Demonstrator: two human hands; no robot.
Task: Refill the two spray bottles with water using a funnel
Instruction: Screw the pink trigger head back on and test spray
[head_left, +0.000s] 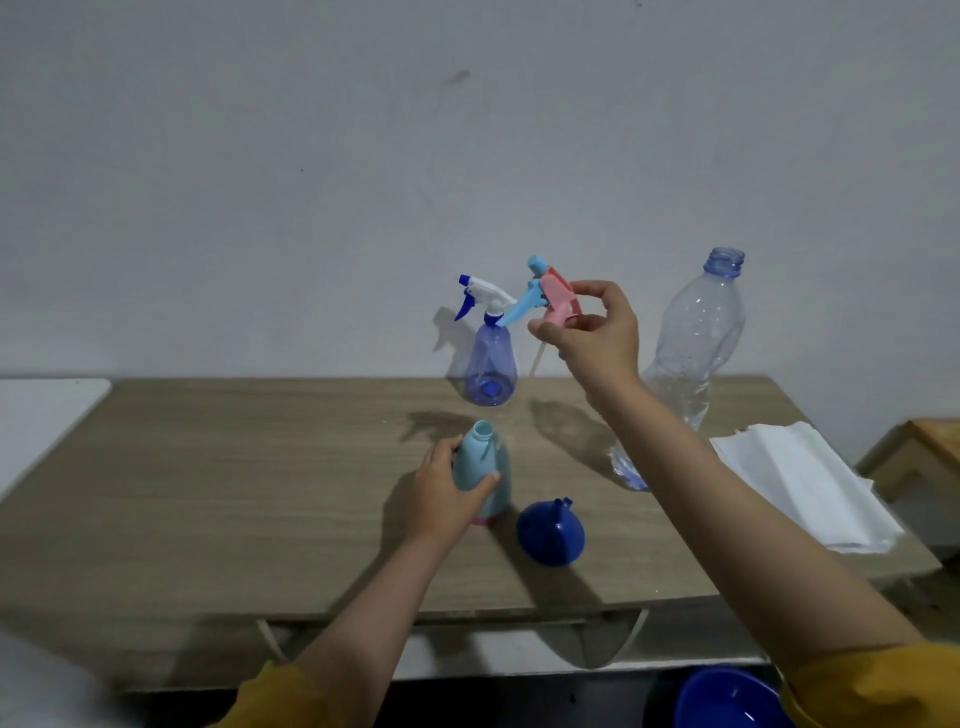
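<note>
Fig.: Opening step w/ light-blue bottle (480, 470), sprayer off.
L hand (447, 493) grips bottle on table (208, 493); R hand (597, 332) pinches pink sprayer head (553, 293) aloft. Next, likely: set head down, seat funnel (550, 532) in neck.

A plain room, likely a home: a wooden worktop (208, 493) against a bare, scuffed wall (363, 156) (a blue basin (727, 701) sits near, below).

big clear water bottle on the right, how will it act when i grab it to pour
The clear water bottle has dented, crumpled walls, so it will probably flex under a grip. It is tall, narrow and already leaning, so likely easy to tip. Its cap is off, so squeezing it could spill any water inside.
</note>
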